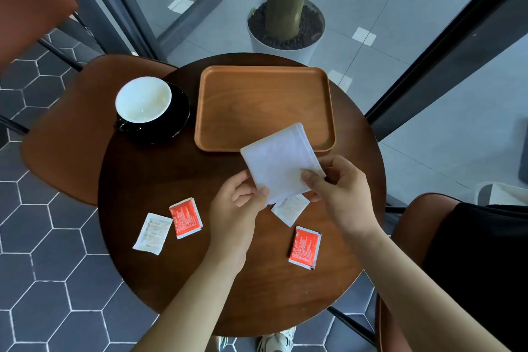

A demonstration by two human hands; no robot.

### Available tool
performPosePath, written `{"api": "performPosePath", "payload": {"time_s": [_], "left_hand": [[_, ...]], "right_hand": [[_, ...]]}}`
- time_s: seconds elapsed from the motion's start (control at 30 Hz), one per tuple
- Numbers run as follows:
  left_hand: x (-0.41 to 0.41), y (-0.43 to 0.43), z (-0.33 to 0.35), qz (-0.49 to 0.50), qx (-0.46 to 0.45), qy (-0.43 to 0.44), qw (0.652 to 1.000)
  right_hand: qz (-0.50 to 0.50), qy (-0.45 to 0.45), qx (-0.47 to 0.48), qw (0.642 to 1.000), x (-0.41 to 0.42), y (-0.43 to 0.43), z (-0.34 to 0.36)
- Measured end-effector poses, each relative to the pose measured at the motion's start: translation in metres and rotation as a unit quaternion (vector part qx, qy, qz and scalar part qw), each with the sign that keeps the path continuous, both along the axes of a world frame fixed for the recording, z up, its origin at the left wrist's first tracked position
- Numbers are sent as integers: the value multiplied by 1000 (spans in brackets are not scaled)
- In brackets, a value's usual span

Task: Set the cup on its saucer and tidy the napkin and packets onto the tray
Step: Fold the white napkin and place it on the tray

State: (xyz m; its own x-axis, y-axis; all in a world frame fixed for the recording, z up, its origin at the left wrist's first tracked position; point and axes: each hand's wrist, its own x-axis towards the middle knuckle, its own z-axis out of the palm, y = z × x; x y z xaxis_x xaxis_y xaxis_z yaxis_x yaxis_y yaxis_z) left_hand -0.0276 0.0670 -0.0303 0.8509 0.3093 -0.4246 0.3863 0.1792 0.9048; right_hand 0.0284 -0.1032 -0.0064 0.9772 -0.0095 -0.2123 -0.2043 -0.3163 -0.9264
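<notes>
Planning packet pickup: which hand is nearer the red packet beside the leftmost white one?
Left. The left hand is just right of that red packet; the right hand is farther right, across the napkin.

The napkin [281, 163] covers the near right rim of the tray [200, 111] and the upper part of one white packet [290, 212] — only its lower corner shows. Fingertips of the left hand [237, 208] and the right hand [343, 193] (thumbs aside) lie behind the napkin. The cup [143, 98] hides much of its saucer [183, 118]. Print on the red packets [185, 218] is too small to read.
</notes>
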Motion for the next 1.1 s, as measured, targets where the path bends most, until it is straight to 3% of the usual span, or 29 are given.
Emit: {"api": "performPosePath", "payload": {"time_s": [0.1, 0.27, 0.47, 0.57, 0.8, 0.93, 1.1], "left_hand": [[4, 13, -2, 23, 52, -12, 998], [12, 30, -4, 37, 45, -12, 998], [22, 44, -2, -11, -137, 38, 990], [28, 57, -1, -12, -161, 31, 986], [48, 82, -2, -2, 17, -34, 999], [60, 93, -1, -43, 122, -53, 990], [80, 96, -1, -69, 216, -50, 973]], "right_hand": [[-2, 10, -7, 1000, 0, 9, -3], [-22, 45, 39, 998, 2, 30, -5], [-16, 61, 88, 994, 5, 54, 2], [-26, 60, 77, 995, 9, 62, 5], [-51, 47, -13, 998, 17, 82, 1], [-40, 49, -97, 993, 23, 89, -5], [-25, 63, -137, 988, 46, 92, -12]]}}
